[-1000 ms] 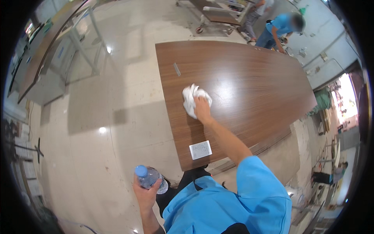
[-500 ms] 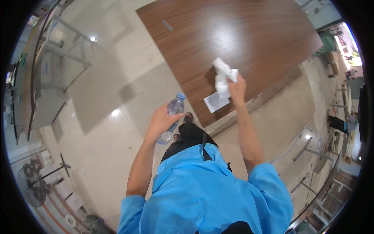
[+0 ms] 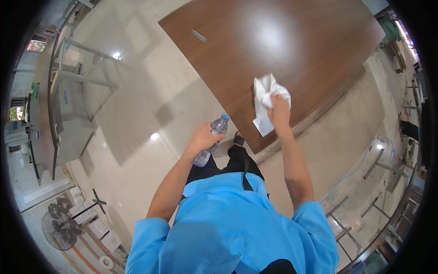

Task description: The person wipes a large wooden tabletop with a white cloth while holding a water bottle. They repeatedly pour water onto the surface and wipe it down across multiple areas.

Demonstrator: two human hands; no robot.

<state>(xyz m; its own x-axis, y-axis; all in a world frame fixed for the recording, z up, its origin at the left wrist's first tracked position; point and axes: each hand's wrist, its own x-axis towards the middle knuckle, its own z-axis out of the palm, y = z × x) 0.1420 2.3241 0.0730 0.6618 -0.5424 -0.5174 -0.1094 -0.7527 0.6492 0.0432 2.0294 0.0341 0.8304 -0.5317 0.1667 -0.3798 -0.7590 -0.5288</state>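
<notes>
My left hand [image 3: 202, 139] is wrapped round a clear plastic bottle [image 3: 219, 127] with a blue cap, held upright and slightly tilted beside the table's left edge. Fingers closed, my right hand [image 3: 278, 112] grips a crumpled white cloth [image 3: 265, 91] over the brown wooden table [image 3: 228, 59]. A small white card or paper [image 3: 263, 128] lies near the table's front corner, just below the cloth and partly covered by it and my hand.
A thin grey strip [image 3: 199, 36] lies on the table's far left part. At the left stands another table with a metal frame [image 3: 86, 80]. A black fan [image 3: 59, 227] is at the lower left, and metal frames [image 3: 345, 228] lie on the floor at the right.
My right hand has shifted slightly down with the cloth, which now looks more bunched and covers more of the card. My left hand and the bottle have moved a little to the right.
</notes>
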